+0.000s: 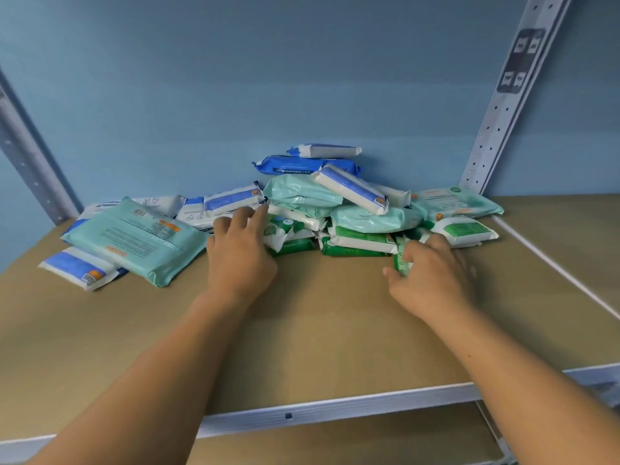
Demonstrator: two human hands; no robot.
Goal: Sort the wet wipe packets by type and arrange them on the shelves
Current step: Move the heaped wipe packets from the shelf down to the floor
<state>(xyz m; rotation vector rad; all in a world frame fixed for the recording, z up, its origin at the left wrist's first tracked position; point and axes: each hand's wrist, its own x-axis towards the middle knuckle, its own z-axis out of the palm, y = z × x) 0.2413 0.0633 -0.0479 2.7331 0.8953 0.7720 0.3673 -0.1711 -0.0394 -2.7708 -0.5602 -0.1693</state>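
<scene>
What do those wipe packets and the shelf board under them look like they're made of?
The mint-green packet and the green packet pinched by the right hand: thin plastic film, slightly glossy, with wrinkles and crimped end seals. Shelf board: probably fibreboard or similar, matte tan, no grain visible. Front rail: seemingly white-painted metal.

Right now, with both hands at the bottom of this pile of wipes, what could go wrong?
The right hand grips a green packet at the base of the pile; pulling it may bring down the packets above. The tilted white-and-blue packet on the mint packets looks likeliest to slide off.
</scene>
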